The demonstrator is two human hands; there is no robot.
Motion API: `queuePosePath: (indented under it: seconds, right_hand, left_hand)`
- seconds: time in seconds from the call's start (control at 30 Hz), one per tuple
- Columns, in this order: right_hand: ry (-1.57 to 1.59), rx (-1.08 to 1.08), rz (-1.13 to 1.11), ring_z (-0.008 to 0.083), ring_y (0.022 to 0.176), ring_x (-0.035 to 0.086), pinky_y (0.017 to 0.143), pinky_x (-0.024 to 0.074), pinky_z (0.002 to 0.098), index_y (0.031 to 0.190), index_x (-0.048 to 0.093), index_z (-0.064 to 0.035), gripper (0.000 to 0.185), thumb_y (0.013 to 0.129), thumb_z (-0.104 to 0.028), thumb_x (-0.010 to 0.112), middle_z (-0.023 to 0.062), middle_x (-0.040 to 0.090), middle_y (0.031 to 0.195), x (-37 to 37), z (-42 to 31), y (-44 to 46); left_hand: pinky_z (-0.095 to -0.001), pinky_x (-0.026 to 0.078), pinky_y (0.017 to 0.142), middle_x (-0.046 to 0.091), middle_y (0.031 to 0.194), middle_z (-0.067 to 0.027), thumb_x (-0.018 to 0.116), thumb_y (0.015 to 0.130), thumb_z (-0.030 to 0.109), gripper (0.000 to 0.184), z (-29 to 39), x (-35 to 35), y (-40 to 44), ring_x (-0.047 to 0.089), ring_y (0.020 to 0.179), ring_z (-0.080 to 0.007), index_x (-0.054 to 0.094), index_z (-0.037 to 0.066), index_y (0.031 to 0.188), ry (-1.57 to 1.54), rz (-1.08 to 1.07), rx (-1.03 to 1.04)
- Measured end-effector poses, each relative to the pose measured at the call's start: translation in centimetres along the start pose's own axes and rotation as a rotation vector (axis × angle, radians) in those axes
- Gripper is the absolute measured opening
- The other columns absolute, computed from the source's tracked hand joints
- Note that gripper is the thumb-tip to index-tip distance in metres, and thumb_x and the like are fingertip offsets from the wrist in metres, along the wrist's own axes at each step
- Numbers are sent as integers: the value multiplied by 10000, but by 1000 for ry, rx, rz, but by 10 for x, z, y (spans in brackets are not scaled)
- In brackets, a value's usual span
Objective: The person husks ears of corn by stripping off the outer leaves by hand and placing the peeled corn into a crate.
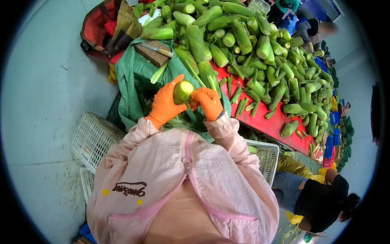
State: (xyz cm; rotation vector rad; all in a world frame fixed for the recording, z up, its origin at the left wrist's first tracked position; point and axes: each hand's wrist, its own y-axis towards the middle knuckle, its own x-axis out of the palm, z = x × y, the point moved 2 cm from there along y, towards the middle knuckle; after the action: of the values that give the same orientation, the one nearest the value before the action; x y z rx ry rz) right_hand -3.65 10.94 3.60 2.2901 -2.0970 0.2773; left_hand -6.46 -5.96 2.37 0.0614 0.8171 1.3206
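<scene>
An ear of corn [183, 92] in green husk, its pale cut end facing up, is in front of my chest. My left hand [165, 103], in an orange glove, is wrapped round its left side. My right hand [208, 103], also gloved in orange, is closed at the ear's right side, its fingertips pinched at the husk; what they pinch is too small to make out. Beyond my hands a knife [157, 50] with a wooden handle lies on a wooden block [151, 57], on a green cloth [129, 77].
A large pile of husked corn [243, 40] covers a red table [260, 122] ahead and to the right. A red bag [97, 30] stands at upper left. White crates [95, 138] are beside me. A person in black [321, 199] is at lower right; other people are farther back.
</scene>
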Motion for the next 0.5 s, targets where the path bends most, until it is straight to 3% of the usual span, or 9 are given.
queuePosePath:
  seconds: [0.13, 0.2, 0.23, 0.3, 0.43, 0.5]
  right_hand:
    - [75, -150, 3, 137, 586, 561, 546, 469, 265, 789, 616, 24, 246, 895, -195, 587, 72, 611, 696, 5, 5, -2]
    - [84, -180, -15, 133, 582, 555, 542, 466, 264, 791, 612, 20, 244, 901, -196, 582, 67, 606, 693, 7, 4, -7]
    - [92, -213, -34, 130, 578, 549, 537, 462, 263, 792, 608, 15, 243, 907, -196, 577, 62, 601, 689, 8, 2, -9]
    - [102, -211, -31, 126, 577, 547, 536, 458, 261, 792, 605, 10, 239, 912, -195, 575, 57, 596, 684, 6, 2, -10]
    - [34, -258, -66, 113, 572, 537, 528, 445, 252, 787, 606, -1, 225, 915, -185, 585, 45, 593, 684, 6, 6, -14]
    - [19, -273, -54, 109, 564, 533, 524, 441, 250, 781, 604, -2, 237, 913, -198, 600, 43, 594, 680, 7, 11, -15]
  left_hand:
    - [-328, 497, 895, 633, 1154, -102, 843, 658, 237, 812, -2, 3, -3, 640, 1013, -236, 473, 98, 1368, -235, -76, -191]
    - [-303, 491, 882, 629, 1136, -55, 820, 717, 232, 765, -6, 10, -7, 621, 974, -161, 464, 86, 1379, -558, -127, -257]
    - [-303, 491, 882, 629, 1136, -55, 820, 717, 232, 765, -7, 12, -8, 621, 974, -161, 464, 86, 1379, -558, -129, -254]
    - [-269, 470, 885, 606, 1137, -16, 751, 817, 164, 652, -7, 16, -15, 576, 996, -122, 455, 49, 1387, -920, -207, -279]
    - [-260, 455, 902, 598, 1139, -22, 664, 899, 242, 571, 1, 21, -21, 568, 993, -112, 450, 24, 1381, -1076, -166, -292]
    - [-255, 448, 912, 599, 1164, -37, 595, 948, 321, 533, 2, 24, -25, 571, 1000, -122, 460, 18, 1364, -1038, -104, -401]
